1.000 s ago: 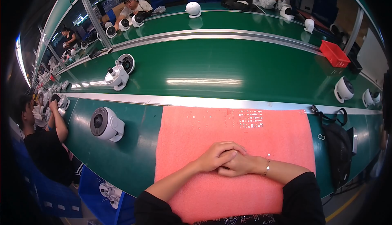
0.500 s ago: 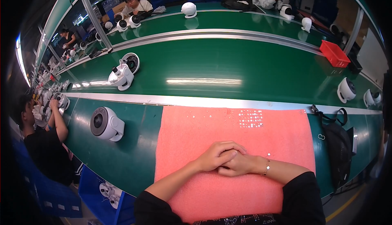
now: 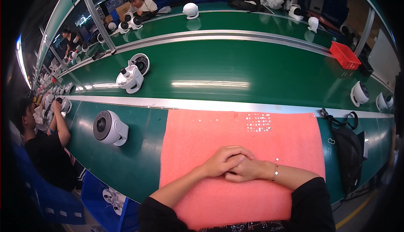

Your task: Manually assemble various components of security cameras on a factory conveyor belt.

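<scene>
My hands rest clasped together over a salmon-pink towel (image 3: 198, 141) on the green bench. On top, my left hand (image 3: 221, 161) is closed with its fingers wrapped over my right hand (image 3: 247, 171). The right hand's fingers are closed around the left and partly hidden beneath it; a thin bracelet (image 3: 276, 173) circles that wrist. Neither hand holds any part. Small shiny sequins (image 3: 259, 122) dot the towel's far edge. To the left of the towel stands a white dome camera (image 3: 111, 127) with a dark round lens face.
An opened white camera (image 3: 131, 78) and another camera (image 3: 359, 93) ride on the green belt (image 3: 235, 63) ahead. A red bin (image 3: 345, 55) sits far right, a black bag (image 3: 347, 152) right of the towel. A co-worker (image 3: 48, 148) works at left, near a blue crate (image 3: 99, 198).
On the near belt, the opened camera and the right-hand camera have shifted slightly right. White cameras on the far belt have slid slightly left. My clasped hands have not moved.
</scene>
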Available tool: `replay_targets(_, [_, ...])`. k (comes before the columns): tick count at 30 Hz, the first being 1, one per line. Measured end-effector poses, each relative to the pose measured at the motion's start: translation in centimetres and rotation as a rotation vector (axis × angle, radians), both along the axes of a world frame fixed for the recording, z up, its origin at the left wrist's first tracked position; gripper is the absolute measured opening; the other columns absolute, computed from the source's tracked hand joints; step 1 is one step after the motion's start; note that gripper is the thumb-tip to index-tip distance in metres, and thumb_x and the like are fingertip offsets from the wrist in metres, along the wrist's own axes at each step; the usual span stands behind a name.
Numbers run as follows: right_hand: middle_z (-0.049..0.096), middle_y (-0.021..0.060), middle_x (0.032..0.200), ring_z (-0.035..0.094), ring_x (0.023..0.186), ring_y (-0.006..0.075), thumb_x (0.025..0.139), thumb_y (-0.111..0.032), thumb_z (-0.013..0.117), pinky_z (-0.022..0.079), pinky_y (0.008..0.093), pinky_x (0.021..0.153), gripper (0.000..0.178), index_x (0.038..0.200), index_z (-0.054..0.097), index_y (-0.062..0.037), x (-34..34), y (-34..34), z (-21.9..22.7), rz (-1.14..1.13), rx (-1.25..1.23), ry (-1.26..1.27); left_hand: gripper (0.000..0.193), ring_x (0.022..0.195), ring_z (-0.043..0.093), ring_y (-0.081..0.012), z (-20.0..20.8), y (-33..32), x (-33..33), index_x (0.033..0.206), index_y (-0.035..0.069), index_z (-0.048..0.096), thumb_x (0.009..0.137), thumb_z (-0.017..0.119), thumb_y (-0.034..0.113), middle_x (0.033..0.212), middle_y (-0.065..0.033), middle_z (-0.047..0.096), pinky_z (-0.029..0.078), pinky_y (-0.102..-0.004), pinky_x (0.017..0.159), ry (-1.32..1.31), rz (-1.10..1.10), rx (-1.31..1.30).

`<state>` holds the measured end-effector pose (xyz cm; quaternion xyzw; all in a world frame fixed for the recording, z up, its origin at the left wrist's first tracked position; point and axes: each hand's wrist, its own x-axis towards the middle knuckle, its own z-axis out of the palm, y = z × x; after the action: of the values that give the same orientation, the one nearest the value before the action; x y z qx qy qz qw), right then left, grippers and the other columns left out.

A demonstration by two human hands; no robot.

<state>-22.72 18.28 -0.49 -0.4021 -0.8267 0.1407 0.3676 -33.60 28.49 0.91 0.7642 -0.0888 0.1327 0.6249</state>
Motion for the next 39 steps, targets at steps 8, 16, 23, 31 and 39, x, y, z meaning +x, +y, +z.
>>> replay_targets(8, [0.059, 0.0176, 0.079, 0.058, 0.072, 0.0307, 0.074, -0.009, 0.058, 0.048, 0.0389, 0.063, 0.012, 0.079, 0.06, 0.0026, 0.0, -0.1, 0.0, -0.01, 0.011, -0.018, 0.031, 0.099, 0.061, -0.0263, 0.0, 0.0, 0.0, 0.102, 0.0, 0.062, 0.089, 0.046, 0.023, 0.102, -0.0138, 0.065, 0.045, -0.0366, 0.09, 0.0, -0.002, 0.004])
replay_targets(16, [0.059, 0.018, 0.082, 0.058, 0.075, 0.0317, 0.075, -0.009, 0.058, 0.048, 0.0393, 0.067, 0.016, 0.087, 0.06, 0.0021, 0.1, -0.1, -0.2, 0.001, -0.03, -0.022, 0.03, 0.099, 0.061, -0.0264, 0.1, 0.0, -0.1, 0.101, 0.0, 0.062, 0.088, 0.046, 0.021, 0.101, -0.0139, 0.065, 0.044, -0.0367, 0.091, 0.001, 0.006, 0.007])
replay_targets(23, [0.06, 0.017, 0.081, 0.058, 0.075, 0.0321, 0.076, -0.008, 0.057, 0.048, 0.0398, 0.066, 0.016, 0.089, 0.062, 0.0001, 0.2, -0.1, -0.1, -0.013, 0.006, -0.042, 0.031, 0.099, 0.061, -0.0261, 0.1, 0.1, 0.0, 0.102, -0.001, 0.063, 0.089, 0.044, 0.02, 0.102, -0.0146, 0.065, 0.044, -0.036, 0.091, -0.008, 0.004, -0.011])
replay_targets(31, [0.062, 0.0158, 0.079, 0.061, 0.072, 0.0301, 0.076, -0.006, 0.056, 0.05, 0.0397, 0.065, 0.013, 0.086, 0.064, -0.0015, 0.0, -0.2, 0.7, -0.088, 0.083, 0.025, 0.045, 0.107, 0.056, -0.0257, 0.7, 0.0, -0.3, 0.109, -0.007, 0.056, 0.092, 0.038, 0.031, 0.11, -0.0186, 0.061, 0.04, -0.0364, 0.097, 0.11, -0.011, -0.157])
replay_targets(39, [0.062, 0.0148, 0.075, 0.061, 0.068, 0.0291, 0.07, 0.002, 0.056, 0.051, 0.0381, 0.062, 0.013, 0.082, 0.063, -0.0006, 0.0, -0.3, 1.2, -0.141, 0.116, 0.17, 0.046, 0.102, 0.056, -0.0225, 0.4, -0.1, -0.1, 0.112, -0.007, 0.054, 0.094, 0.033, 0.031, 0.107, -0.0166, 0.06, 0.04, -0.0328, 0.094, 0.046, 0.031, -0.243])
